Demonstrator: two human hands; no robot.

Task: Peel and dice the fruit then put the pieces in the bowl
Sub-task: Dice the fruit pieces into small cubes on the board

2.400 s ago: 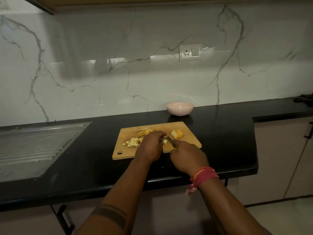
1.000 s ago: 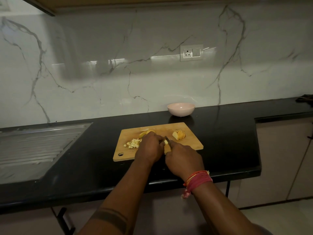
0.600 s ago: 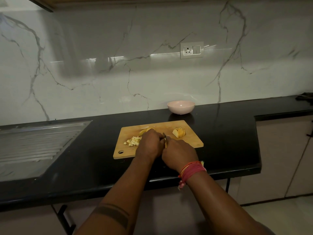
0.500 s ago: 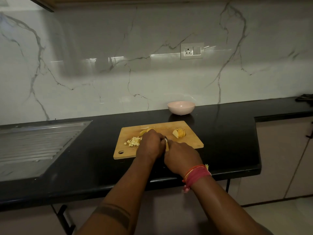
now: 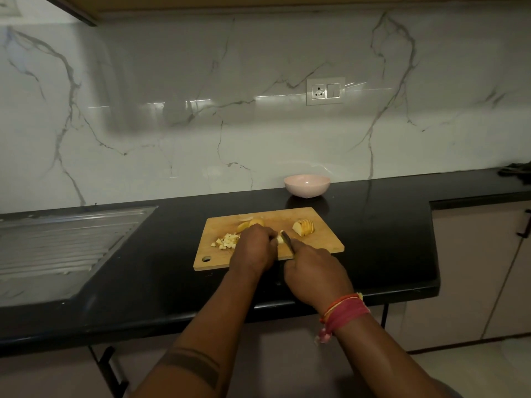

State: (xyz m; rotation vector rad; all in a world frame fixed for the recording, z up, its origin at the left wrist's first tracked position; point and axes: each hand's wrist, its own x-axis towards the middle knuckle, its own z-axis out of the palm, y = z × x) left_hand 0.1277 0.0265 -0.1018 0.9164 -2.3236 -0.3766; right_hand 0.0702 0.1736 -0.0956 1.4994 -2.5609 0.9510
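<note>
Right hand (image 5: 311,271) gripping knife (image 5: 287,242), left hand (image 5: 254,248) holding fruit piece (image 5: 279,239) just left of blade on cutting board (image 5: 324,239); diced pile (image 5: 227,241) farther left, bowl (image 5: 307,185) beyond, bare counter (image 5: 382,239) rightward.

A white marble-look backsplash (image 5: 201,116) with grey veining is seen along the rear wall; strip-light reflections are caught across its glossy face. A white socket and switch plate (image 5: 325,91) is set into it, right of centre. A black polished countertop (image 5: 379,239) is run below it. A ribbed steel drainboard (image 5: 57,248) is let into the counter at left. Pale cabinet fronts (image 5: 474,271) with a dark handle are noted at right, above a light floor (image 5: 488,366). The underside of a wooden upper cabinet (image 5: 258,2) is glimpsed at top. Lighting is dim.
</note>
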